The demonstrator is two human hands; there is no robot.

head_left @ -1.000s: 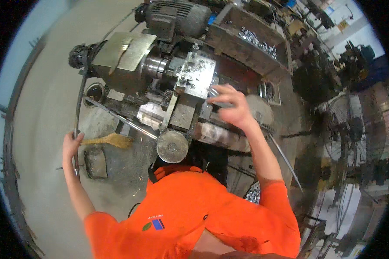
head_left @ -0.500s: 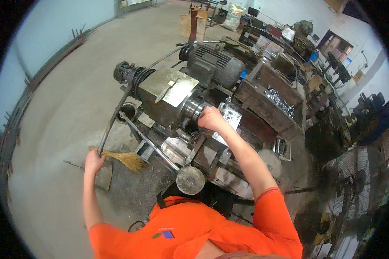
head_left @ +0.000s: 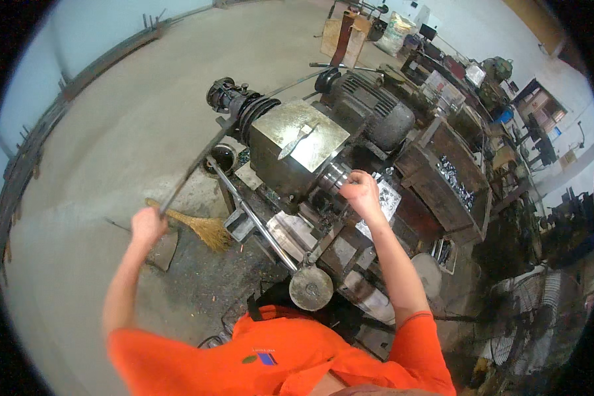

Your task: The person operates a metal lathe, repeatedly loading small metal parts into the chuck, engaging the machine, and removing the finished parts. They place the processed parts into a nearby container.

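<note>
I stand at a greasy metal lathe (head_left: 301, 149) in an orange shirt. My left hand (head_left: 147, 226) is closed around the near end of a long thin metal bar (head_left: 193, 166) that runs up to the left end of the machine. My right hand (head_left: 358, 190) is a closed fist by the chuck (head_left: 334, 176) in the middle of the machine; whether it holds anything there is hidden. A round handwheel (head_left: 311, 288) sits just in front of my chest.
A straw broom (head_left: 201, 228) lies on the concrete floor by the machine's left side. A large electric motor (head_left: 371, 109) stands behind it. A tray of small metal parts (head_left: 454, 178) lies to the right, a standing fan (head_left: 544, 317) at the far right.
My right hand moved left from the tool area to the chuck. My left hand kept hold of the bar. My view lifted, showing more floor and the machine's far end.
</note>
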